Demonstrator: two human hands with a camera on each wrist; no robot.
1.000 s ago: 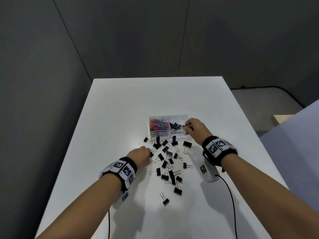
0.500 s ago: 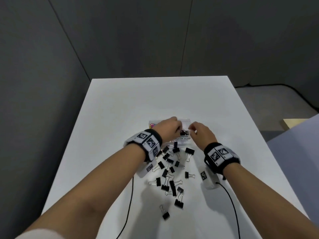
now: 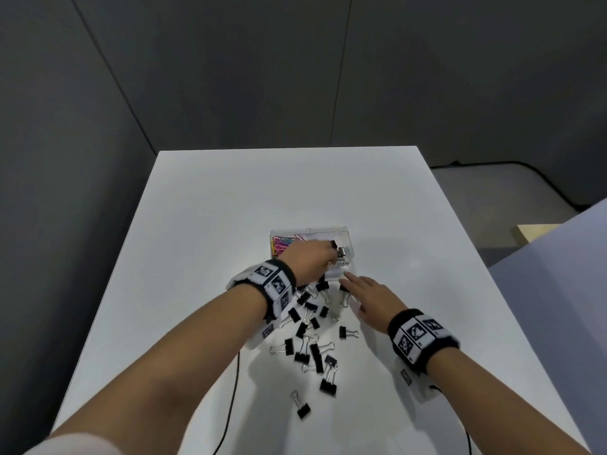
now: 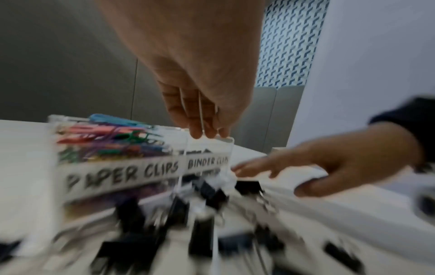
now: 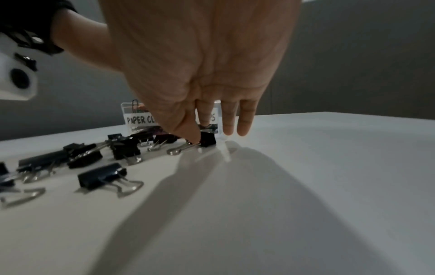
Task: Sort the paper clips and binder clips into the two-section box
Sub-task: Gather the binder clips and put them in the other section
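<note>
Now | two-section box (image 3: 348, 236) frame centre, paper clips (image 3: 282, 246) in its left section | left hand (image 3: 308, 261) over binder section, whether pinching a clip, cannot tell | right hand (image 3: 372, 295) fingers straight, touching binder clip (image 5: 207, 139), likely next pick | loose binder clips (image 3: 315, 351) below centre

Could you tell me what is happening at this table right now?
A person is sorting clips into a clear two-section box. The left hand is over the section labelled binder clips, apparently dropping one in, though its grip is hard to tell. The right hand reaches with straight fingers to a black binder clip lying just before the box. The coloured paper clips are in their section; many binder clips remain on the white table.
</note>
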